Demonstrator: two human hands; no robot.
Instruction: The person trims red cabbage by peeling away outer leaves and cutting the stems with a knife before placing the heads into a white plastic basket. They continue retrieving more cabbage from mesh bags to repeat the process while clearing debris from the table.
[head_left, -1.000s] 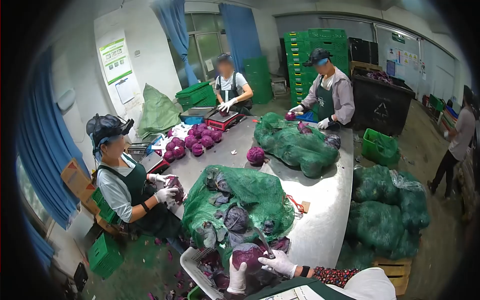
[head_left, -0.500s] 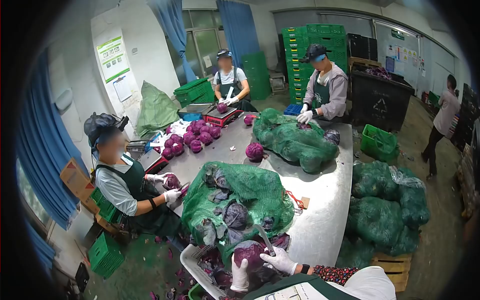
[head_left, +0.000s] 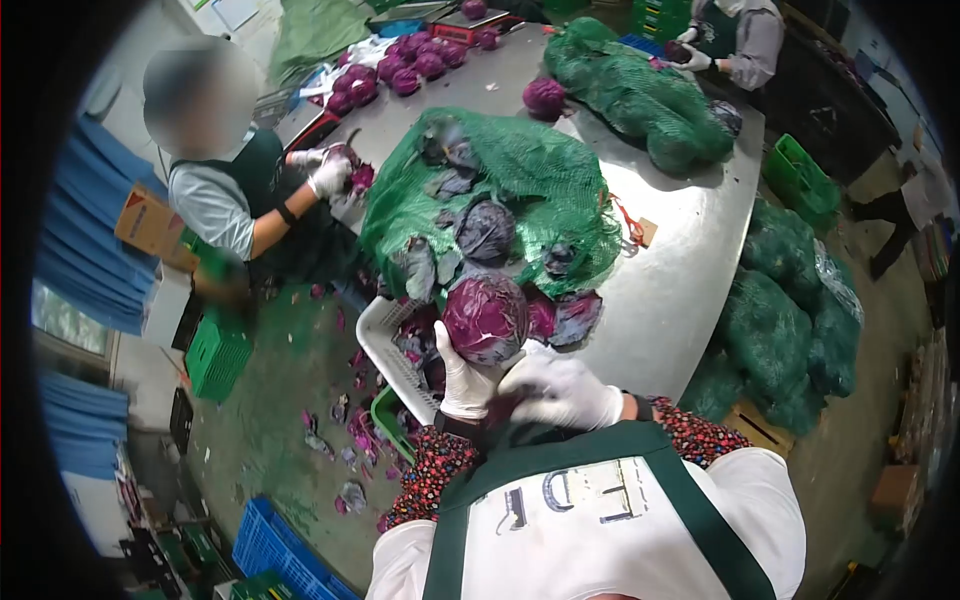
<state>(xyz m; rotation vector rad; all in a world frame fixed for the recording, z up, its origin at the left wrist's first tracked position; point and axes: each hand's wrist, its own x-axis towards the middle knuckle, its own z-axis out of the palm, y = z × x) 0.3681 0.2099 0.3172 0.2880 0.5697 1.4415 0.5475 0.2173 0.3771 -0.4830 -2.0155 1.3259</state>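
A red cabbage (head_left: 486, 318) rests in my left hand (head_left: 464, 382), whose thumb stretches up along its left side. My right hand (head_left: 562, 388), in a white glove and slightly blurred, is closed by the cabbage's lower right side. The knife that showed in my right hand half a second ago is hidden now. Just beyond the cabbage lies a green mesh sack (head_left: 545, 165) with another dark cabbage (head_left: 484, 231) and loose outer leaves on it. Purple leaves (head_left: 575, 318) lie close by on the right.
A white basket (head_left: 378, 335) of trimmings stands at the table's near-left edge. A co-worker (head_left: 225, 190) at left handles a cabbage. Another full mesh sack (head_left: 650, 100) and heaped cabbages (head_left: 405, 80) lie farther back. Stacked sacks (head_left: 780, 310) stand at right; leaves litter the floor.
My view has tilted down. The cabbage is raised nearer the mesh sack's edge, and my right hand has moved below its right side, the knife blade dropping out of sight.
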